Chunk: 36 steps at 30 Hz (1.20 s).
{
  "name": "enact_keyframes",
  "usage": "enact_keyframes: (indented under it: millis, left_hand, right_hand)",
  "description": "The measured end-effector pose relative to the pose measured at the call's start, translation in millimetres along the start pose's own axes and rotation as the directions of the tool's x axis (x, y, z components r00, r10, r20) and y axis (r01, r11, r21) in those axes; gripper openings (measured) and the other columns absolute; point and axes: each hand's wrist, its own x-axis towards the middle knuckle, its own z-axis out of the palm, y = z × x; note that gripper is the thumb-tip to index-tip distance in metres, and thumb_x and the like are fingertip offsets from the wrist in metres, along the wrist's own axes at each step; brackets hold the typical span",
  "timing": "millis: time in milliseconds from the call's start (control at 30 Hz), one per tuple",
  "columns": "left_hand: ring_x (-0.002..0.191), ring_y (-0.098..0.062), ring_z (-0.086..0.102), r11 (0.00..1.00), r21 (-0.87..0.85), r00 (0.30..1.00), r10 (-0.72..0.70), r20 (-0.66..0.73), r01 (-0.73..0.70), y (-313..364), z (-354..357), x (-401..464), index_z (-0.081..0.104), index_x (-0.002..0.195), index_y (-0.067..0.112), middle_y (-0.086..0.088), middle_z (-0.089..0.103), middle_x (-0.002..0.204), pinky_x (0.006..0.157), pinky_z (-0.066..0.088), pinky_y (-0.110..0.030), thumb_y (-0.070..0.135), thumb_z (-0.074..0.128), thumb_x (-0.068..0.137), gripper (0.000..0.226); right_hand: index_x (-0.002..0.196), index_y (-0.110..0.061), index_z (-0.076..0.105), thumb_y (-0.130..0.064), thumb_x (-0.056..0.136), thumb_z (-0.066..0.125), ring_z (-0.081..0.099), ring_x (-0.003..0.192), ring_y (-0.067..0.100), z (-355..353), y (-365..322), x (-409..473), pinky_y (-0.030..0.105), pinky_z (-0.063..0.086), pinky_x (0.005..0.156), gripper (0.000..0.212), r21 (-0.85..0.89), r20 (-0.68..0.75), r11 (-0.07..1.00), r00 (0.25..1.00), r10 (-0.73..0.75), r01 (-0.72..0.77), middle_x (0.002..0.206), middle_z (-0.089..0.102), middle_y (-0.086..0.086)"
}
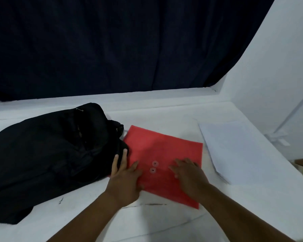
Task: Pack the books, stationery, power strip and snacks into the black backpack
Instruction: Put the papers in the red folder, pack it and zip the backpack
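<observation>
Lower centre of the frame, our left hand (125,179) and right hand (189,173) press straight fingers on the flat red string-tie envelope (164,151), steadying it beside the soft black fabric backpack (51,151) at left on the white counter (164,109).

A matt black cloth backpack (47,151) is seen at nine o'clock, a small metal zip pull (79,109) glinting on it. The red folder (164,163) at centre looks matt plastic, with two pale glossy discs (154,166). A smooth white paper sheet (238,151) lies at three o'clock.
</observation>
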Motion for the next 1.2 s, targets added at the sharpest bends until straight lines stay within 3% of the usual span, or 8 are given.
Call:
enact_keyframes:
  millis: [167,333,467,600,700,900,1000,1200]
  left_hand:
    - [0.114,-0.044,0.064,0.984,-0.106,0.99,-0.138,0.029,0.141,26.0,-2.3,-10.4,0.072,0.083,0.035,0.009,0.076,0.098,0.104,0.023,-0.049,0.065,0.053,0.07,0.038]
    - [0.071,-0.017,0.068,0.943,-0.123,0.95,-0.313,-0.008,0.309,65.7,-11.8,-4.9,0.069,0.087,0.035,0.013,0.068,0.072,0.082,0.039,-0.039,0.064,0.045,0.074,0.04]
    - [0.086,-0.019,0.069,0.92,-0.187,0.938,-0.347,0.022,0.344,79.1,-27.7,0.7,0.06,0.116,0.038,0.005,0.073,0.091,0.074,0.045,-0.03,0.073,0.018,0.081,0.065]
    - [0.096,-0.014,0.068,0.832,-0.361,0.907,-0.395,0.148,0.421,93.7,-37.8,0.6,0.06,0.128,0.038,0.008,0.074,0.104,0.079,0.048,-0.027,0.057,0.046,0.097,0.039]
    - [0.092,-0.011,0.069,0.75,-0.459,0.878,-0.432,0.205,0.476,105.7,-37.2,-2.2,0.067,0.123,0.037,0.01,0.075,0.102,0.085,0.05,-0.025,0.044,0.052,0.098,0.029]
    - [0.121,-0.02,0.056,0.787,-0.443,0.901,-0.406,0.152,0.429,127.6,-23.2,-10.0,0.066,0.096,0.049,0.007,0.064,0.115,0.096,0.05,-0.042,0.053,0.053,0.077,0.023]
    - [0.142,-0.015,0.033,0.799,-0.361,0.875,-0.41,0.259,0.481,137.8,-24.9,-11.3,0.054,0.123,0.049,0.011,0.043,0.146,0.106,0.041,-0.045,0.06,0.058,0.078,0.047]
    - [0.142,-0.021,0.023,0.81,-0.242,0.84,-0.479,0.254,0.534,150.2,-25.0,6.0,0.034,0.143,0.047,0.005,0.028,0.15,0.111,0.029,-0.053,0.083,0.042,0.078,0.074]
  right_hand:
    - [0.155,-0.031,0.023,-0.07,0.091,0.04,0.01,0.151,0.026,-18.4,18.4,11.8,0.047,0.012,0.122,0.076,-0.164,0.143,0.958,0.967,-0.212,0.235,0.165,0.013,-0.001]
    - [0.143,-0.031,0.044,-0.055,0.089,0.057,0.024,0.145,0.03,-27.9,19.0,22.1,0.046,0.017,0.119,0.06,-0.216,-0.007,0.941,0.963,-0.27,0.262,0.157,0.033,0.002]
    - [0.137,-0.03,0.05,-0.036,0.093,0.062,0.044,0.127,0.025,-24.1,27.6,19.8,0.043,0.033,0.109,0.046,-0.241,-0.075,0.926,0.946,-0.316,0.29,0.138,0.054,-0.004]
    - [0.112,-0.019,0.071,-0.006,0.079,0.072,0.063,0.098,0.024,-21.4,52.1,19.6,0.032,0.05,0.085,0.035,-0.053,-0.341,0.889,0.828,-0.445,0.456,0.101,0.071,-0.002]
    - [0.079,-0.017,0.069,-0.009,0.076,0.049,0.056,0.082,0.02,-34.0,64.8,16.6,0.023,0.043,0.071,0.022,0.056,-0.515,0.805,0.708,-0.484,0.591,0.079,0.061,-0.003]
    - [0.076,-0.016,0.057,0.004,0.081,0.053,0.04,0.135,0.02,-57.5,88.0,25.5,0.034,0.045,0.095,0.021,0.224,-0.446,0.813,0.798,-0.405,0.538,0.12,0.053,-0.005]
    - [0.077,-0.019,0.069,0.004,0.078,0.065,0.034,0.142,0.034,-63.3,104.2,33.1,0.041,0.049,0.095,0.024,0.079,-0.452,0.893,0.815,-0.363,0.442,0.136,0.057,0.006]
    - [0.097,-0.027,0.067,-0.046,0.09,0.025,0.025,0.145,0.034,-69.8,128.5,9.3,0.043,0.034,0.109,0.047,0.037,-0.136,0.98,0.972,-0.191,0.197,0.15,0.045,-0.001]
